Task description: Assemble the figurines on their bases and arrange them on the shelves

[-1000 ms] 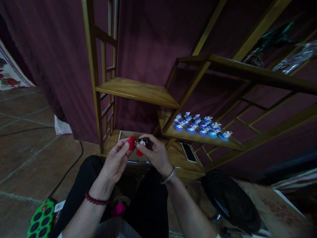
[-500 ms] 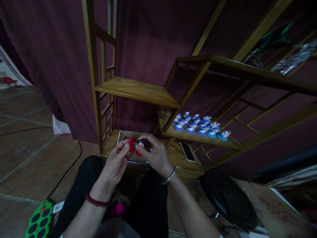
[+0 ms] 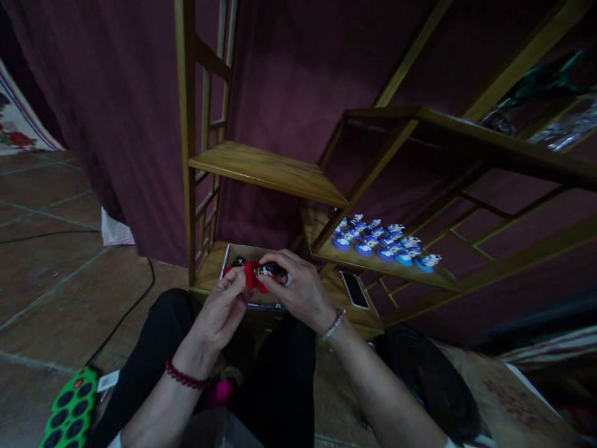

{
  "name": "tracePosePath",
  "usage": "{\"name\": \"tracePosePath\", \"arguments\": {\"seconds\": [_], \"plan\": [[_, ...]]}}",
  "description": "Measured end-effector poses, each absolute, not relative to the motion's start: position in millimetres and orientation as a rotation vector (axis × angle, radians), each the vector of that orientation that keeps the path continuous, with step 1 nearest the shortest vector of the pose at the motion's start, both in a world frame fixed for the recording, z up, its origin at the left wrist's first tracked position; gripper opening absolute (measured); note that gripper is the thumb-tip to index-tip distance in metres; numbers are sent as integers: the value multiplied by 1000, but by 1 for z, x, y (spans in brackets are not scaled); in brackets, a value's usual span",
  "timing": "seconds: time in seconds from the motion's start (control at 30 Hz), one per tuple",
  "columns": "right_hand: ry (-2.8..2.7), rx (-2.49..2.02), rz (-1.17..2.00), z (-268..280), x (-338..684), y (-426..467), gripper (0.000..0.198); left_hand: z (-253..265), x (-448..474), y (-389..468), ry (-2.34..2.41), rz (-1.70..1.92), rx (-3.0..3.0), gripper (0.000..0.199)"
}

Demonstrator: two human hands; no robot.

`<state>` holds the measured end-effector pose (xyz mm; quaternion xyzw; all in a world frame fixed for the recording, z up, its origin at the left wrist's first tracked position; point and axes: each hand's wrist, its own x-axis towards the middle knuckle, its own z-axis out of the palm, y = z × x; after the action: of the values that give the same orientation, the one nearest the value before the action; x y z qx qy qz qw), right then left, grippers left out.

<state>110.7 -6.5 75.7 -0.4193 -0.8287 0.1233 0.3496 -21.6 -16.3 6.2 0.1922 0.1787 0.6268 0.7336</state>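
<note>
My left hand (image 3: 222, 309) pinches a red round base (image 3: 250, 274) between thumb and fingers. From the other side, my right hand (image 3: 306, 290) grips a small toy figurine (image 3: 268, 269) with black hair, whose lower end meets the red base. Both hands are closed and held close together above an open shallow box (image 3: 254, 252). Inside the box, a dark-haired piece (image 3: 239, 261) and some red show beside my left fingers. My hands cover much of the box and its contents.
Several blue-and-purple figurines (image 3: 385, 239) stand in rows on a wooden shelf at the right. Below them lies a phone (image 3: 355, 290). A bare wooden board (image 3: 268, 169) juts out above the box. A green power strip (image 3: 71, 407) rests on the floor at left.
The view has shifted slightly. The figurine and the red base now sit closer together, and the second red part beneath the figurine is less visible. Both hands keep their hold.
</note>
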Motion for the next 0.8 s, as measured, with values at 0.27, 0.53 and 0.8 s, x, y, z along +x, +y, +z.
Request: {"name": "tracePosePath", "arguments": {"seconds": [0.27,0.53,0.8], "plan": [[-2237,-1086,286,83,112,-7,15,3,-19,-18,335,1332,369,15],[-2339,-1015,306,90,113,-4,14,2,-19,-19,316,1304,358,13],[-2325,-1072,329,91,112,-6,13,3,-17,-23,297,1318,348,12]]}}
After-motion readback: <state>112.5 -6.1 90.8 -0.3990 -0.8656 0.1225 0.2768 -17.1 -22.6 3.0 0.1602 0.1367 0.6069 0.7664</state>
